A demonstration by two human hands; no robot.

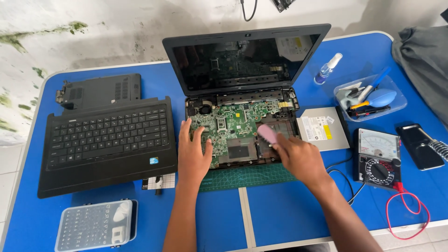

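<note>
Head view looks down on a blue table (pixel 280 210) where an opened laptop (pixel 242 93) sits with its green motherboard (pixel 233 122) bared. The left hand (pixel 193 156) lies flat on the board's left part, fingers spread, holding nothing. The right hand (pixel 301 158) has its grip pinched on a pink tool (pixel 267 134), blurred, whose tip hovers over the board's right part; whether it touches, I cannot tell. A green cutting mat (pixel 247 177) shows under the laptop's near edge.

Open room lies toward the near table edge, between and beside the forearms. To the left, the removed keyboard panel (pixel 107 140) lies just beside the laptop, with a dark base cover (pixel 100 91) behind it and a clear bit case (pixel 95 226) near the front left corner. To the right, a silver optical drive (pixel 322 129) touches the laptop's side; beyond it stand a multimeter (pixel 378 158) with a red lead (pixel 408 210), a phone (pixel 420 147), a tray of cleaning tools (pixel 371 95) and a spray bottle (pixel 327 68).
</note>
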